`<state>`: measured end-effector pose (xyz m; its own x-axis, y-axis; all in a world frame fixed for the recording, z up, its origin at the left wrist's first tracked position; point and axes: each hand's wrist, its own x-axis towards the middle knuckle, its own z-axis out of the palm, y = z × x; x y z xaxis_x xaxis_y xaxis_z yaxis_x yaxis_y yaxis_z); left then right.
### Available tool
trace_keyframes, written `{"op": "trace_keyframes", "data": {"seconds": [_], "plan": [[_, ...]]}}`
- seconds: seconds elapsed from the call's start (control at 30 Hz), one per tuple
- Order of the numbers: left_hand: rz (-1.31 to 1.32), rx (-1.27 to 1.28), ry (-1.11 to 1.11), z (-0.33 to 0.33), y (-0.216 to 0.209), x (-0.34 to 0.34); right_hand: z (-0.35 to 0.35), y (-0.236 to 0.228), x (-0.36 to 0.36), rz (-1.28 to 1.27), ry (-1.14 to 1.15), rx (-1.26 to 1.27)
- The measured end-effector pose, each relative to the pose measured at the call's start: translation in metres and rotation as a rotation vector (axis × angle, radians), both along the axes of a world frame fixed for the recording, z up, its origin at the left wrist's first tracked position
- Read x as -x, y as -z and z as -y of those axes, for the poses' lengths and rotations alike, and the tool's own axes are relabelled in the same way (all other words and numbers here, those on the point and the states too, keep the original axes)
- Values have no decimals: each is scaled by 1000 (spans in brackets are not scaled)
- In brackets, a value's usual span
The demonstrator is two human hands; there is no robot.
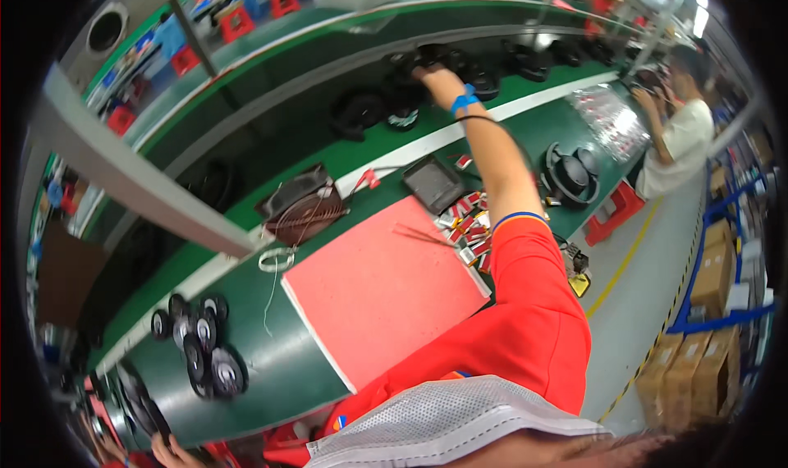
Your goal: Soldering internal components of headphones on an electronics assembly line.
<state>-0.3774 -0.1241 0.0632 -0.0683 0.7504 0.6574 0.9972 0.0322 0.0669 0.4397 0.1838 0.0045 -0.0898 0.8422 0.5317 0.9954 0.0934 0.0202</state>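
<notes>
Black headphones (485, 84), near right hand (428, 71): likely light, stiff-banded, soft-cushioned; best lifted by the headband. Its fingers blurred, grip indiscernible. Left hand out of view.

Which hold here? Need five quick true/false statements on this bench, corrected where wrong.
1. A blue band circles the wrist of the right hand. True.
2. Round black parts lie left of the pink mat. True.
3. The right hand rests on the pink mat. False: it is beyond it, by the dark items.
4. The black tray sits on the pink mat. False: it is off the mat.
5. The co-worker at right wears a red top. False: it is pale.
</notes>
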Motion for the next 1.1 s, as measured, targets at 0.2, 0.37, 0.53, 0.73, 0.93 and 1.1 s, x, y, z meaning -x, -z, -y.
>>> {"op": "trace_keyframes", "data": {"seconds": [0.2,0.37,0.53,0.73,0.93,1.1], "plan": [[139,228,432,-3,-68,-123,3,16,-11,-65,-160,-50],[161,417,824,-17,-60,-209,4,16,-11,-72,-183,-53],[175,391,748,-19,-52,-206,17,7,12,-39,-155,-100],[59,105,224,-23,-27,-55,19,0,117,-175,-321,48],[56,36,-245,-55,76,150,-11,18,149,7,-244,43],[40,96,-350,-65,121,163,-14,31,142,-12,-92,100]]}}
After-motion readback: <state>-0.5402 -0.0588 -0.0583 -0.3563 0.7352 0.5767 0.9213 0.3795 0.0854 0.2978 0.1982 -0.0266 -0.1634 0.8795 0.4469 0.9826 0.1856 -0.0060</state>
